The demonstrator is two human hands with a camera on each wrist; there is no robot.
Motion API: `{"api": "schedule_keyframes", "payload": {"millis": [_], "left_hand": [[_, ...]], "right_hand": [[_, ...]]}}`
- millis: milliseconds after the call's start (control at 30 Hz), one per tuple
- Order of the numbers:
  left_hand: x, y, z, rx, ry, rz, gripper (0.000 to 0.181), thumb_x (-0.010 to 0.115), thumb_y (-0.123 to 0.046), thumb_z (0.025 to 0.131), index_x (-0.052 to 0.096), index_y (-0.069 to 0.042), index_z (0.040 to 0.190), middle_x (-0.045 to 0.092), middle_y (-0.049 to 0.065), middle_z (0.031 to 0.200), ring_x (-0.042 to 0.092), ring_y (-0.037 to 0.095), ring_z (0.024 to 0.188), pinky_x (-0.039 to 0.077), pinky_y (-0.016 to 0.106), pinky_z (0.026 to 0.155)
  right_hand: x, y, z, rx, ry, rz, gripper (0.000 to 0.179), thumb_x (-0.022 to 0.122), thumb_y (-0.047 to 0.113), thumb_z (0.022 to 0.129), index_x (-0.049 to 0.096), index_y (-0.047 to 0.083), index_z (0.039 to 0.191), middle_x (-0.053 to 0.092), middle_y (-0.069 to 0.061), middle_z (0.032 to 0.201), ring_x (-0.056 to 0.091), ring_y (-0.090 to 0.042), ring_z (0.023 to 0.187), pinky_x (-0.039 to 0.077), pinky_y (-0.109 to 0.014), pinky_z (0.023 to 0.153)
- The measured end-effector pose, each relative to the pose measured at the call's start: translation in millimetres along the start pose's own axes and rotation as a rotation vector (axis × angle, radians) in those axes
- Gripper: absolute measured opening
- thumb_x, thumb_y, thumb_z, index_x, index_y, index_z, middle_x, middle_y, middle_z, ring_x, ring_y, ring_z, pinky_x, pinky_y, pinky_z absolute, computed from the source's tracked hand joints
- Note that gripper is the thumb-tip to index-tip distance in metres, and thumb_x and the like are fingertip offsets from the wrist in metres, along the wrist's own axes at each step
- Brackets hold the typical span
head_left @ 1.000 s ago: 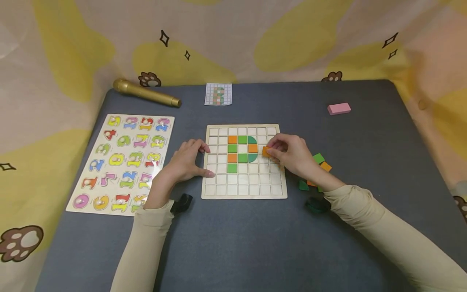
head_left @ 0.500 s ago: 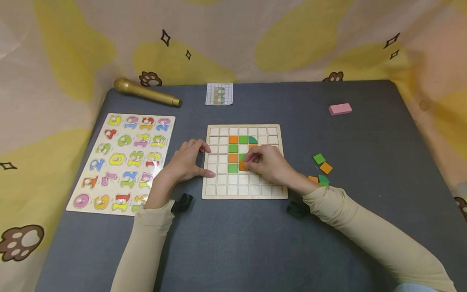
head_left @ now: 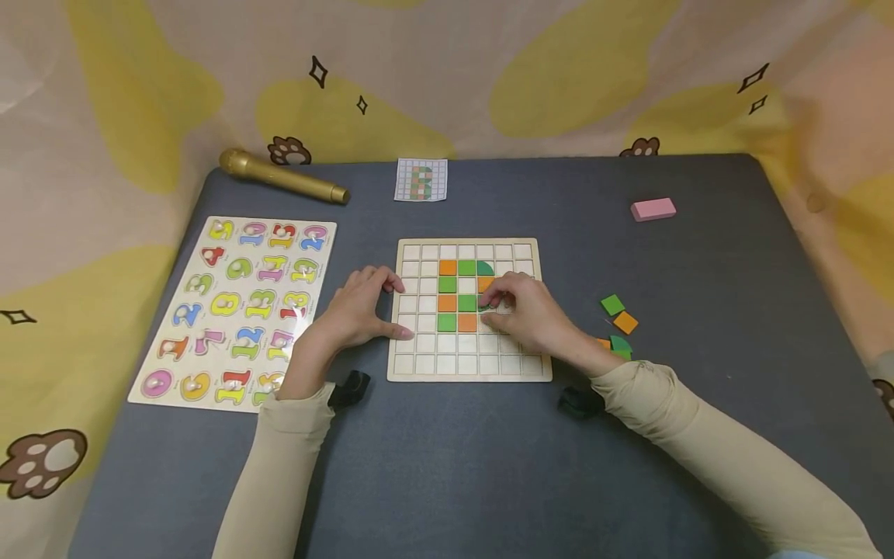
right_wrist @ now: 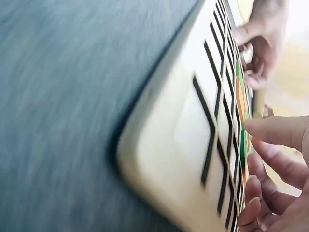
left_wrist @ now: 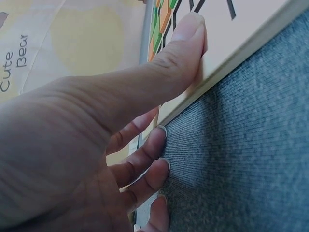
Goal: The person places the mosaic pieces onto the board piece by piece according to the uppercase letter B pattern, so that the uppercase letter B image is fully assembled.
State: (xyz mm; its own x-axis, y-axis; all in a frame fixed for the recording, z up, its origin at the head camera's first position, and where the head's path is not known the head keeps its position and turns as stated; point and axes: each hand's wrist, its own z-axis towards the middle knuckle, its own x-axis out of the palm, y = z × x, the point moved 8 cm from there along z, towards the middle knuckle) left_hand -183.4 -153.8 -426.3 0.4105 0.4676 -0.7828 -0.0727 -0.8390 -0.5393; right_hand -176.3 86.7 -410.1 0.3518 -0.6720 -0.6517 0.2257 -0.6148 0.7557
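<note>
A wooden grid board lies mid-table with orange, green and dark green tiles set in its cells. An orange square tile fills a cell beside a green square tile. Just right of it, my right hand hovers close over the board, thumb and forefinger apart and nothing held. The right wrist view shows the same hand's thumb near the tiles. My left hand rests at the board's left edge. Its thumb lies on the rim in the left wrist view, the other fingers beside the edge.
Several loose tiles, including a green one, lie right of the board. A number puzzle sits at left. Behind are a gold microphone, a small pattern card and a pink block.
My right hand carried the orange tile from the board's right side leftward and let it go in a cell, then drew back slightly right. The left hand stayed put.
</note>
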Motion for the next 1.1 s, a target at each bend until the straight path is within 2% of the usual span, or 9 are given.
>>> {"api": "schedule_keyframes", "payload": {"millis": [167,367,467,733,967,1100], "left_hand": [[0.0,0.4,0.0,-0.002,-0.001,0.001,0.068,0.097,-0.03,0.077,0.055,-0.012,0.126,0.053,0.014,0.132,0.043,0.035,0.128,0.033,0.063,0.112],[-0.2,0.7,0.0,0.001,-0.002,-0.002,0.067,0.098,-0.031,0.076,0.055,-0.012,0.126,0.053,0.014,0.132,0.043,0.035,0.128,0.033,0.063,0.112],[0.0,0.6,-0.1,-0.001,0.0,-0.004,0.067,0.097,-0.031,0.077,0.055,-0.012,0.126,0.053,0.014,0.132,0.043,0.035,0.128,0.032,0.063,0.112],[0.5,1.1,0.1,-0.004,0.002,-0.007,0.067,0.097,-0.032,0.077,0.055,-0.012,0.126,0.052,0.014,0.132,0.043,0.035,0.128,0.032,0.063,0.113],[0.2,1.1,-0.3,-0.009,0.003,-0.015,0.068,0.097,-0.032,0.077,0.055,-0.012,0.125,0.052,0.014,0.133,0.041,0.035,0.129,0.031,0.063,0.113],[-0.4,-0.1,-0.3,-0.003,0.002,-0.007,0.068,0.097,-0.032,0.077,0.055,-0.012,0.126,0.052,0.014,0.132,0.042,0.035,0.129,0.032,0.063,0.114]], "right_hand": [[-25.2,-17.2,-8.5,0.024,-0.041,-0.028,0.012,0.081,0.007,0.09,0.078,0.006,0.102,0.069,-0.011,0.098,0.057,-0.027,0.092,0.043,-0.037,0.081],[-64.3,-40.0,-23.0,0.086,-0.081,-0.078,0.015,0.081,0.008,0.092,0.077,0.004,0.106,0.068,-0.015,0.105,0.062,-0.031,0.099,0.047,-0.043,0.089],[-81.4,-50.9,-30.4,0.129,-0.076,-0.092,0.018,0.08,0.01,0.094,0.076,0.005,0.111,0.069,-0.016,0.109,0.063,-0.032,0.102,0.048,-0.046,0.092],[-111.3,-78.0,-48.1,0.204,0.033,-0.176,0.03,0.078,0.02,0.098,0.072,0.004,0.123,0.065,-0.021,0.121,0.059,-0.037,0.112,0.045,-0.05,0.094],[-122.5,-93.1,-60.5,0.214,0.128,-0.213,0.036,0.077,0.02,0.099,0.069,0.002,0.129,0.068,-0.018,0.116,0.065,-0.031,0.105,0.049,-0.037,0.085],[-122.3,-98.5,-63.7,0.227,0.147,-0.214,0.037,0.078,0.016,0.097,0.068,0.002,0.129,0.069,-0.015,0.112,0.065,-0.03,0.104,0.048,-0.037,0.085]]}}
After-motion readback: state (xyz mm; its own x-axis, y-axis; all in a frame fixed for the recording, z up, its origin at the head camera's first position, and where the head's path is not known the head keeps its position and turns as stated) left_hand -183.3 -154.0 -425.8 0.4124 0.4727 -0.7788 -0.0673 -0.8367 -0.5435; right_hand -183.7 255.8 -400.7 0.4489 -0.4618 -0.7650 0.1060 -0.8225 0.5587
